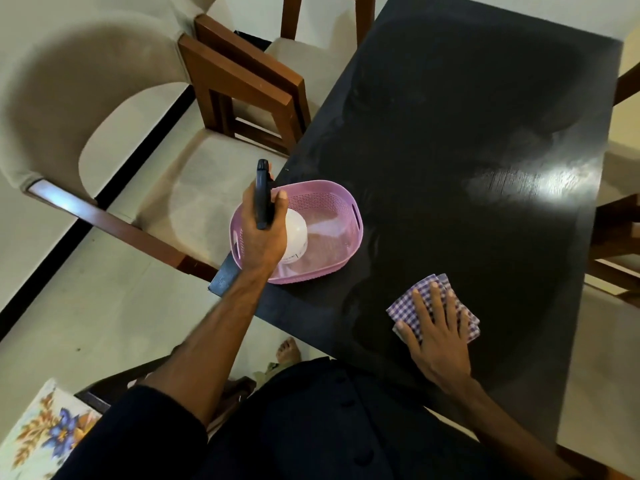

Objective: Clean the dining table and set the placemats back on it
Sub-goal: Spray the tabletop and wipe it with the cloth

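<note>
The left hand, at centre-left of the frame, has its fingers clamped round the dark trigger head of a spray bottle whose white body sits down inside the pink basket. It looks as though the bottle is either being set down or lifted; either way it should move straight and upright so its base clears the perforated wall and does not tip the light basket, which stands close to the table's near-left corner. Apart from the bottle the basket appears empty, its floor bare. At lower right the right hand lies flat, fingers spread apart, pressing a folded checked cloth onto the black table. Wiping should probably run in long overlapping strokes across the faintly smeared top toward the far edge. No placemat lies on the table; a floral-patterned fabric shows at lower left, but what it is I cannot tell.
</note>
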